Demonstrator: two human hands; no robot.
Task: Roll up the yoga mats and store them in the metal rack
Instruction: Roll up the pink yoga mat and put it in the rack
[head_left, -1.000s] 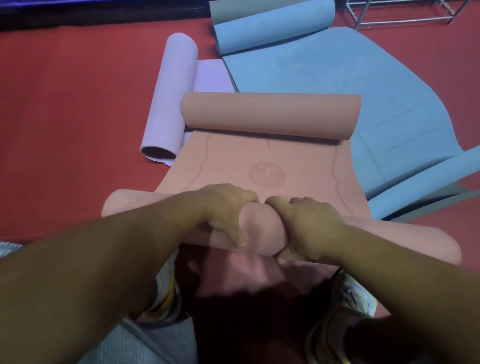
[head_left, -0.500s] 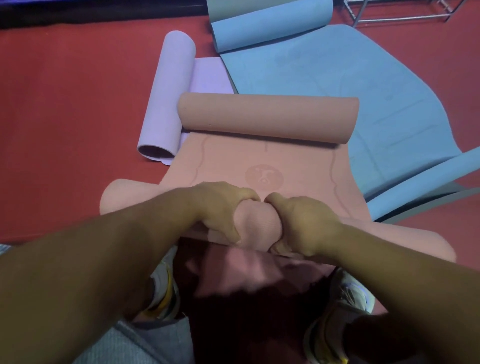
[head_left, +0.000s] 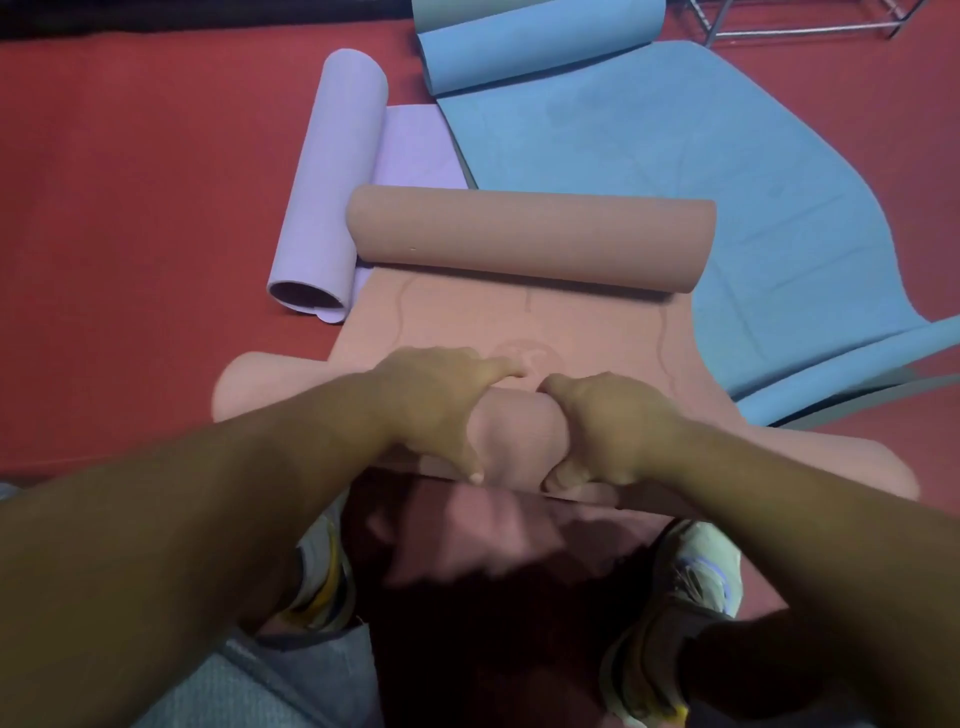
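A person bends over a pink yoga mat (head_left: 524, 322) spread on a red floor (head_left: 130, 208), seen from a head-worn camera looking down. Both hands grip the near rolled end of this mat (head_left: 514, 431), side by side near its middle: the left hand (head_left: 436, 400) has its fingers (head_left: 498, 370) curled over the top of the roll and its thumb tucked beneath, and the right hand (head_left: 608, 426) holds it the same way just beside. The far end of the pink mat is also curled into a roll (head_left: 530, 239) lying across the view. A faint round emblem (head_left: 524, 353) is printed on the flat stretch between the rolls; no lettering can be read in it. To the left, a lilac mat (head_left: 332, 187) lies mostly rolled, its open end facing the viewer. Behind and to the right, a blue mat (head_left: 675, 156) lies partly open with a roll at each end. A corner of the metal rack (head_left: 800, 23) shows at the top right edge, well apart from the hands. Pale sneakers (head_left: 696, 571) show below the arms.
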